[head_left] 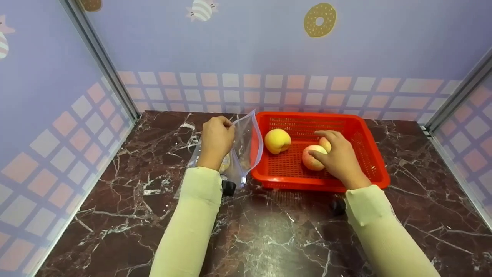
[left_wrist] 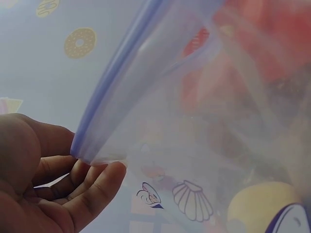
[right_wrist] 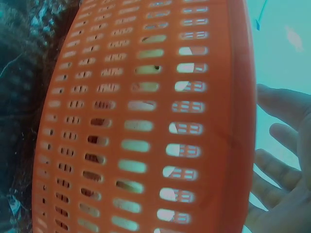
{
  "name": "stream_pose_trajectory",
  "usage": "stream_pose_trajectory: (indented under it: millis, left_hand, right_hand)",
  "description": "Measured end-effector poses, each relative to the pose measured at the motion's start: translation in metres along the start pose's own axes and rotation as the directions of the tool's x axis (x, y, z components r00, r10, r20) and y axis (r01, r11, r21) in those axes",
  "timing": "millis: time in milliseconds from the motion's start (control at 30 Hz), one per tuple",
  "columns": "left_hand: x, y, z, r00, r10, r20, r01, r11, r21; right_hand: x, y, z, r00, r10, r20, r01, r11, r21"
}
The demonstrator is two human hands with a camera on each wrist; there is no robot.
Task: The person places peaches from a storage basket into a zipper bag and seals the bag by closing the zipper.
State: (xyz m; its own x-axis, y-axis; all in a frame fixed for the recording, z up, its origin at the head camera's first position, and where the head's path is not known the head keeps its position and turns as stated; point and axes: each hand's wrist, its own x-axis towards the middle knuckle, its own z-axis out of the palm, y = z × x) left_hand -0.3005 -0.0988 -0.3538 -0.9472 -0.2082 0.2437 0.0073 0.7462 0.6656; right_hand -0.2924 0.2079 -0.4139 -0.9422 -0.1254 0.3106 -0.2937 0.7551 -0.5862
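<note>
My left hand (head_left: 217, 139) pinches the top edge of a clear zip bag (head_left: 246, 140), whose purple-edged mouth gapes toward the basket. Inside the bag sits a yellowish round fruit (left_wrist: 260, 206), partly hidden by my arm in the head view. Over the red plastic basket (head_left: 307, 184) reaches my right hand (head_left: 340, 157), thumb and fingers spread apart. Its thumb overlaps a pink-and-yellow peach (head_left: 312, 161). Another peach (head_left: 325, 144) shows partly behind that hand, and a yellow peach (head_left: 276, 141) lies at the basket's left. In the right wrist view the basket's slotted wall hides the fruit mostly.
A dark red marbled tabletop (head_left: 284, 238) bears the bag and the basket. Behind it rises a lilac wall (head_left: 250, 46) with printed squares and doughnuts, and side panels with metal posts (head_left: 103, 57) stand left and right.
</note>
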Motion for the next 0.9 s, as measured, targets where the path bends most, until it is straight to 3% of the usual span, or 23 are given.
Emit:
stream_pose_trajectory:
  millis: [367,900]
  left_hand:
    - [-0.001,-0.002,-0.003,1.000,-0.001,-0.016,0.001,1.000,0.003]
    - [-0.002,-0.001,-0.001,1.000,0.005,0.004,-0.005,1.000,-0.010]
  right_hand:
    - [-0.002,0.007,-0.007,0.997,0.060,0.048,-0.058,0.997,-0.041]
    - [-0.005,0.021,-0.019,0.994,0.092,0.053,-0.088,0.993,-0.078]
